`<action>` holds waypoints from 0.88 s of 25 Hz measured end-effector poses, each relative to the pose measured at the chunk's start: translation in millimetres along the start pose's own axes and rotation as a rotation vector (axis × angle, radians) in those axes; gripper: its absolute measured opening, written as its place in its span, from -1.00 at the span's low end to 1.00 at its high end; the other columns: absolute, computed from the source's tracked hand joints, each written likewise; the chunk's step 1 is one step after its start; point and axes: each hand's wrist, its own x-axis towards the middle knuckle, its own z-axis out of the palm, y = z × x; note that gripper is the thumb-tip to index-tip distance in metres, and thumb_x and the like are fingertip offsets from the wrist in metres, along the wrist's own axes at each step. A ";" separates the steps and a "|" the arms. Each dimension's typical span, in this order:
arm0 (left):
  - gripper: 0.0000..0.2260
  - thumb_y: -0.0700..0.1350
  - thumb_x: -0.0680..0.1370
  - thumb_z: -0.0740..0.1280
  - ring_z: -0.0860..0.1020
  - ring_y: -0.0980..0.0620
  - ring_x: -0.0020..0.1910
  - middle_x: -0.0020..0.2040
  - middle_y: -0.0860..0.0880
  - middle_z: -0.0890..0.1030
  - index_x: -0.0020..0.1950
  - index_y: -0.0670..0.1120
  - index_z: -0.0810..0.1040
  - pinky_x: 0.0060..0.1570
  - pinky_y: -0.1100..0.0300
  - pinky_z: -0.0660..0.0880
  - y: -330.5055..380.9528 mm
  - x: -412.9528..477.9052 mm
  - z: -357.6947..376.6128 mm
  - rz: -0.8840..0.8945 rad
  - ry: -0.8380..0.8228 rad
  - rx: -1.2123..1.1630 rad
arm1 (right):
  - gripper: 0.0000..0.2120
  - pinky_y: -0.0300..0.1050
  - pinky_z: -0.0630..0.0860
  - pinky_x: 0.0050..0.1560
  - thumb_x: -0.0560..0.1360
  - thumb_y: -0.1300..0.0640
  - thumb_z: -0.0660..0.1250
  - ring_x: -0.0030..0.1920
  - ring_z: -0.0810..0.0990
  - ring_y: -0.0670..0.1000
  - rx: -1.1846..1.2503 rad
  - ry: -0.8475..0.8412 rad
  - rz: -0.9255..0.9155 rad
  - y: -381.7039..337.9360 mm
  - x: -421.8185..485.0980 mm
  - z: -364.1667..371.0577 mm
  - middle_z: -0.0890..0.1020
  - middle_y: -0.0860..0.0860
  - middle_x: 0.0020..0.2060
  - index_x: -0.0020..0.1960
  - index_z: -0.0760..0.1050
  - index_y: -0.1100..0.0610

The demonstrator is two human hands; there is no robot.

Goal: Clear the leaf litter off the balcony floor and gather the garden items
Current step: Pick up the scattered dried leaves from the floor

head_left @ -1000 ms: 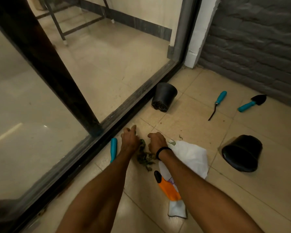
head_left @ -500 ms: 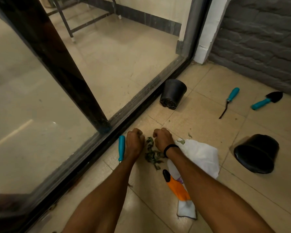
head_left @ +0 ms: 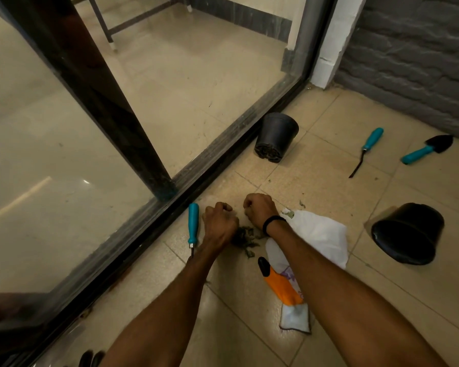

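Leaf litter [head_left: 243, 238] lay in a small dark heap on the tiled balcony floor [head_left: 316, 181]. The left hand [head_left: 219, 223] sat against the heap's left edge and the right hand [head_left: 259, 210] just past its far right edge. Both hands were drawn in narrow, fingers curled under into fists with knuckles up; whether any leaf was caught inside the curl could not be told. A black wristband [head_left: 273, 222] circled the right wrist.

Left of the heap, just beyond the left hand, a teal-handled tool [head_left: 193, 226] lay along the sliding door track [head_left: 143, 229]. Right of the heap, touching its edge, a crumpled white bag [head_left: 321, 234] was spread flat. Nearer than the heap, an orange glove [head_left: 281, 284] with a white cuff lay partly under the right forearm.

Well beyond the heap a black pot [head_left: 276, 136] lay tipped against the track. Far to the heap's right a second black pot [head_left: 408, 233] lay on its side. Beyond and right of the heap, well apart from it, lay a teal-handled weeder [head_left: 368, 144] and a small trowel [head_left: 427, 149], near a grey brick wall [head_left: 421, 62]
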 end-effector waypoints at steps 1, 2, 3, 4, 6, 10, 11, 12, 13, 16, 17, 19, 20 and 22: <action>-0.67 -0.01 0.52 0.36 0.33 0.01 0.16 0.17 0.00 0.28 0.26 0.07 0.40 0.16 0.03 0.44 -0.9 -1.9 1.8 0.034 -0.026 0.058 | -0.79 -0.08 0.52 0.13 0.52 0.28 0.31 0.15 0.59 0.15 0.060 0.021 0.009 1.9 -0.2 -2.7 0.65 0.15 0.09 0.12 0.62 0.19; -0.64 0.02 0.53 0.36 0.30 0.02 0.15 0.16 0.00 0.27 0.29 0.07 0.38 0.14 0.07 0.41 -3.0 -3.6 4.5 0.081 -0.032 0.126 | -0.76 -0.08 0.51 0.18 0.52 0.29 0.31 0.18 0.58 0.13 0.108 0.029 0.023 2.8 -0.1 -5.6 0.65 0.14 0.11 0.15 0.62 0.19; -0.65 0.05 0.56 0.34 0.29 0.03 0.13 0.15 0.01 0.27 0.30 0.05 0.37 0.10 0.10 0.36 -5.2 -6.0 7.1 0.135 -0.021 0.199 | -0.74 -0.09 0.50 0.22 0.51 0.30 0.31 0.20 0.57 0.12 0.145 0.028 0.042 4.4 0.9 -7.6 0.65 0.14 0.13 0.16 0.63 0.20; -0.69 0.06 0.60 0.30 0.30 0.04 0.10 0.13 0.01 0.29 0.30 0.03 0.38 0.06 0.13 0.32 -9.2 -6.9 9.0 0.182 0.000 0.258 | -0.76 -0.11 0.50 0.21 0.51 0.30 0.32 0.19 0.58 0.11 0.175 0.024 0.069 4.8 1.1 -9.7 0.66 0.14 0.11 0.14 0.64 0.21; -0.77 0.06 0.65 0.22 0.31 0.05 0.05 0.12 0.00 0.35 0.25 0.00 0.42 0.00 0.17 0.27 -16.8 -7.7 10.0 0.245 0.047 0.298 | -0.87 -0.14 0.53 0.07 0.49 0.25 0.38 0.08 0.63 0.08 0.216 0.032 0.111 3.8 0.6 -13.3 0.70 0.12 -0.01 -0.01 0.68 0.24; -0.88 -0.02 0.68 0.18 0.36 0.05 -0.01 0.09 -0.04 0.42 0.13 -0.03 0.44 -0.03 0.19 0.30 -16.6 -4.2 9.4 0.267 0.058 0.274 | -0.68 -0.19 0.44 -0.21 0.40 0.04 0.54 -0.29 0.52 0.00 0.343 0.045 0.234 7.0 -5.2 -30.9 0.59 0.06 -0.34 -0.37 0.47 0.14; -0.91 -0.05 0.67 0.19 0.39 0.04 -0.02 0.07 -0.03 0.43 0.11 -0.03 0.43 -0.04 0.17 0.35 -12.0 -4.1 9.9 0.248 0.066 0.244 | -0.66 -0.20 0.43 -0.20 0.39 0.04 0.55 -0.31 0.50 -0.01 0.411 0.037 0.267 10.1 -6.8 -36.5 0.57 0.04 -0.36 -0.38 0.45 0.13; -0.95 -0.09 0.66 0.20 0.42 0.04 -0.05 0.04 -0.02 0.45 0.09 -0.03 0.42 -0.05 0.15 0.42 -6.3 -4.2 10.5 0.224 0.077 0.193 | -0.69 -0.19 0.44 -0.18 0.39 0.06 0.55 -0.31 0.50 -0.03 0.479 0.027 0.297 13.8 -7.3 -41.7 0.57 0.03 -0.36 -0.36 0.48 0.14; -0.97 -0.12 0.65 0.22 0.46 0.05 -0.08 0.01 -0.01 0.47 0.08 -0.02 0.40 -0.08 0.16 0.47 1.0 -4.1 11.6 0.199 0.079 0.131 | -0.75 -0.17 0.46 -0.15 0.39 0.09 0.55 -0.29 0.50 -0.03 0.565 0.022 0.330 18.4 -9.0 -47.2 0.57 0.04 -0.35 -0.32 0.53 0.17; -0.87 -0.21 0.65 0.22 0.54 0.08 -0.13 -0.01 0.01 0.51 0.18 -0.05 0.39 -0.14 0.17 0.56 22.0 -1.3 13.2 0.113 0.039 -0.076 | -0.88 -0.18 0.49 -0.29 0.43 0.29 0.46 -0.33 0.48 0.00 0.965 0.035 0.460 28.6 -12.9 -61.6 0.54 0.08 -0.35 -0.25 0.55 0.22; -0.85 -0.21 0.67 0.18 0.55 0.07 -0.10 0.03 0.01 0.52 0.23 -0.06 0.42 -0.09 0.13 0.58 27.0 2.0 14.8 0.097 0.033 -0.120 | -0.87 -0.24 0.45 -0.39 0.46 0.36 0.39 -0.37 0.44 -0.02 1.102 0.037 0.504 32.5 -12.5 -66.9 0.51 0.09 -0.35 -0.24 0.53 0.22; -0.79 -0.18 0.70 0.10 0.55 0.01 0.01 0.13 -0.01 0.53 0.26 -0.09 0.48 0.07 0.03 0.56 35.2 8.8 18.9 0.116 0.047 -0.164 | -0.85 -0.34 0.37 -0.49 0.50 0.45 0.25 -0.38 0.39 -0.07 1.394 0.028 0.584 43.3 -9.9 -76.6 0.50 0.12 -0.24 -0.06 0.52 0.27; -0.77 -0.17 0.71 0.09 0.54 -0.01 0.07 0.15 -0.01 0.53 0.24 -0.11 0.51 0.14 0.00 0.54 39.3 12.4 21.3 0.126 0.045 -0.194 | -0.78 -0.36 0.37 -0.48 0.52 0.47 0.18 -0.35 0.40 -0.08 1.515 0.021 0.611 50.2 -7.7 -80.4 0.51 0.15 -0.16 0.08 0.49 0.29; -0.72 -0.09 0.71 0.09 0.54 0.00 0.04 0.07 0.02 0.55 0.16 -0.14 0.57 0.13 0.00 0.52 51.2 18.2 25.5 0.105 0.035 -0.251 | -0.68 -0.38 0.42 -0.45 0.55 0.47 0.06 -0.29 0.43 -0.07 1.619 0.005 0.623 63.7 -4.2 -86.2 0.53 0.19 -0.05 0.22 0.43 0.31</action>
